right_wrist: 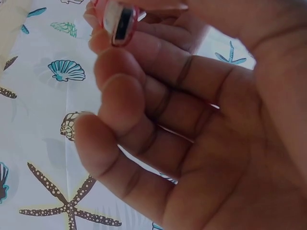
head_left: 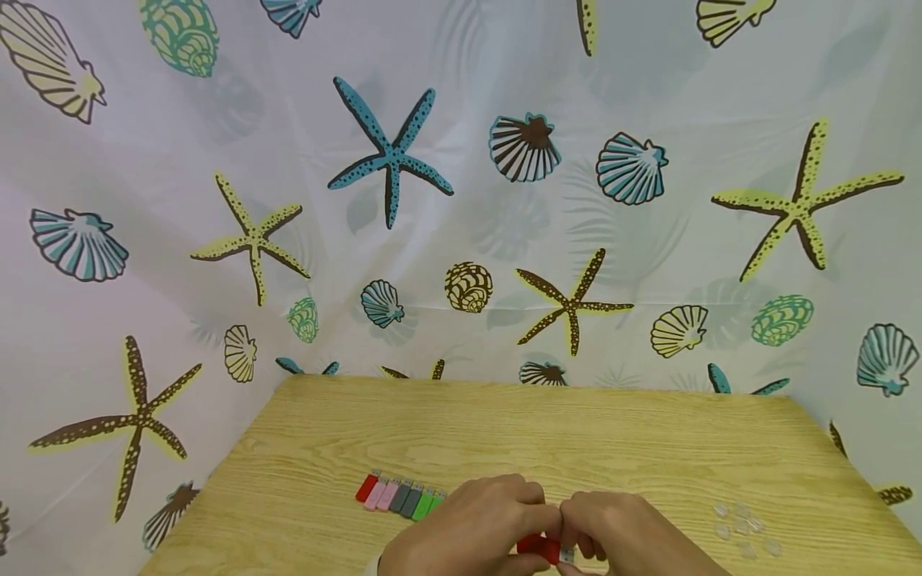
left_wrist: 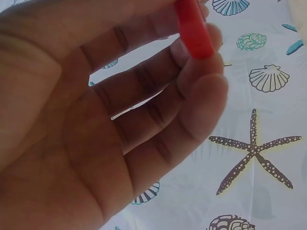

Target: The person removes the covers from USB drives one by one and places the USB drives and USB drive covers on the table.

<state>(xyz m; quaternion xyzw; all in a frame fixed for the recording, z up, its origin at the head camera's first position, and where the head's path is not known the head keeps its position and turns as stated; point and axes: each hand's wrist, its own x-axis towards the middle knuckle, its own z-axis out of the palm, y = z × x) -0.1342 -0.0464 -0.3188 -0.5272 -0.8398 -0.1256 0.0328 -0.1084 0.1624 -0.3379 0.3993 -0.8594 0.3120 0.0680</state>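
Observation:
A red USB flash drive (head_left: 539, 549) is held low over the front of the table, between both hands. My left hand (head_left: 479, 524) pinches its red body between thumb and curled fingers; the left wrist view shows the end of that body (left_wrist: 196, 36) at the fingertips. My right hand (head_left: 612, 524) has its thumb and index finger around the connector end. In the right wrist view the metal connector (right_wrist: 123, 25) faces the camera between them, while the other right fingers curl loosely. Part of the drive is hidden by the fingers.
Left of the hands lies a slanted row of USB drives: a red one (head_left: 366, 488), then pink, grey and green ones (head_left: 423, 506). Several small clear pieces (head_left: 742, 526) lie scattered at right on the wooden table (head_left: 504, 424). A patterned curtain (head_left: 446, 224) encloses the back and sides.

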